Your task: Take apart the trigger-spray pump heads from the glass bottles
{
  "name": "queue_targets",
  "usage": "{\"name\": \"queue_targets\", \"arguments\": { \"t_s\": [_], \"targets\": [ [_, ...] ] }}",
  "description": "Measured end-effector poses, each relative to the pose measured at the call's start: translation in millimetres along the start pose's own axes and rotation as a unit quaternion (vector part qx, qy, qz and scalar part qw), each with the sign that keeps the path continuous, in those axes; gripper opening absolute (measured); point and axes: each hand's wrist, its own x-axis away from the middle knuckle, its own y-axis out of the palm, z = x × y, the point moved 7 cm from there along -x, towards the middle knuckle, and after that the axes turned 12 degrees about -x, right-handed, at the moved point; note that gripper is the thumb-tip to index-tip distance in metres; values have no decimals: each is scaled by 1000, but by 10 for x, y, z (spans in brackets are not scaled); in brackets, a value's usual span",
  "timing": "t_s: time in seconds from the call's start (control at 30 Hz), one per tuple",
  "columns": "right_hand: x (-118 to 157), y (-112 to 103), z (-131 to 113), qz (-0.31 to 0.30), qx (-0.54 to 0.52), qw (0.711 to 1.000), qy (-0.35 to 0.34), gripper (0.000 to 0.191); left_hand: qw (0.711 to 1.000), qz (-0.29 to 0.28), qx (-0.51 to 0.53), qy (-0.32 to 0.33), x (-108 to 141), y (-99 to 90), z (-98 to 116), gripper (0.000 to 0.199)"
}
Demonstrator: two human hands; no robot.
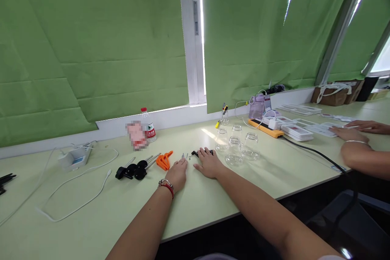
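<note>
My left hand lies palm down on the pale table, its fingers stretched forward beside a few small metal pieces. To its left is a stack of orange plastic pieces, then several black round caps with thin metal rods. My right hand rests flat with fingers spread, over or against small black parts that it partly covers. Just right of it stand several clear jars, open at the top.
A bottle with a red cap stands at the back, by a blurred pink item. White cables run across the left. An orange power strip and stacked white cards lie right, near a co-worker's hands.
</note>
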Motion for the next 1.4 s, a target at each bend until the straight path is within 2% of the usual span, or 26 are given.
{"name": "queue_targets", "arguments": {
  "t_s": [0.13,0.3,0.5,0.83,0.9,1.0,1.1,1.17,1.3,1.4],
  "targets": [
    [-34,-1,-33,14,-4,1000,-2,85,1000,6,15,9,-11,3,10,57],
    [-38,-37,2,15,-8,1000,-1,79,999,34,24,-16,-4,-47,-83,56],
    [-11,-72,-5,7,-16,999,-33,73,994,97,44,-6,34,-216,-134,38],
    [-27,-120,-53,11,-39,997,-58,71,994,105,28,18,-20,-196,-50,38],
    [-28,-131,-50,13,-42,997,-59,70,992,127,15,-6,5,-231,-120,35],
    [-20,-141,-25,16,-46,997,-53,70,980,158,-24,-123,72,-293,-376,34],
    [-6,-136,31,10,-52,998,-27,71,961,135,-31,-240,132,-244,-650,45],
    [4,-129,67,3,-54,999,-6,73,959,96,-10,-265,125,-135,-742,52],
    [22,-151,38,19,-39,999,-1,77,970,28,26,-240,60,87,-721,62],
    [28,-148,-57,34,-13,999,-31,77,980,13,34,-194,22,140,-615,68]
  ]
}}
